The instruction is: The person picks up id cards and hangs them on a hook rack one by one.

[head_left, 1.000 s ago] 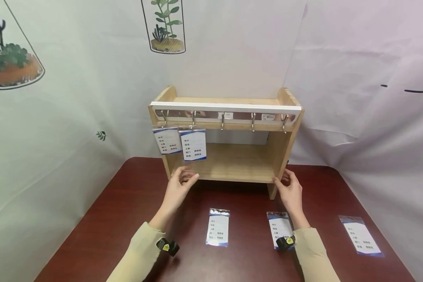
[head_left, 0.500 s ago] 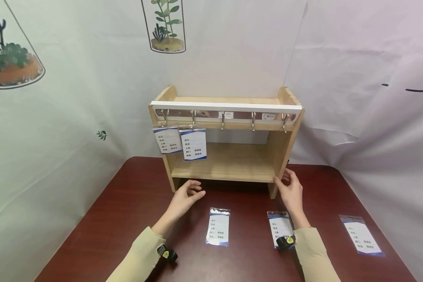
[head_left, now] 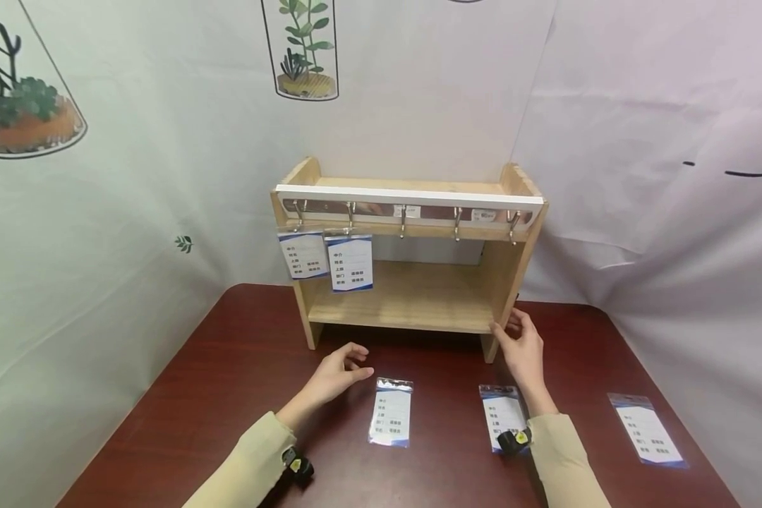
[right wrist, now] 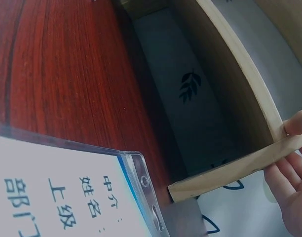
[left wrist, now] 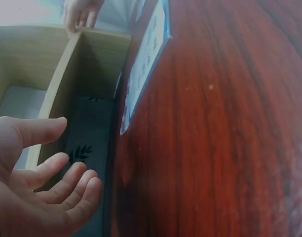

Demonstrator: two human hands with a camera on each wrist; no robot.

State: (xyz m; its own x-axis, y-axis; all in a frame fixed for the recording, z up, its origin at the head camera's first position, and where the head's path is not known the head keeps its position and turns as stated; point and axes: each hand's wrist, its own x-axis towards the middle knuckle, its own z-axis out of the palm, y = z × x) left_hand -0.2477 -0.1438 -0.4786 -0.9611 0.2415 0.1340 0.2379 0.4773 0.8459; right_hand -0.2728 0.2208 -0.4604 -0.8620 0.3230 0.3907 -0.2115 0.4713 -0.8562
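A wooden shelf rack stands on the table with a hook rail across its top front. My right hand grips the lower part of its right side panel, thumb in front and fingers round the outer side. Just left of a badge holder lying flat, my left hand hovers low with loosely bent fingers and holds nothing. Two badge holders, an outer one and an inner one, hang from the two leftmost hooks.
Another badge holder lies partly under my right wrist. A third lies near the right edge of the dark red table. Pale cloth with plant prints surrounds the table behind and at the sides.
My left hand has come away from the rack's lower left corner, moving down and right toward the middle badge holder. My right hand keeps its grip on the side panel.
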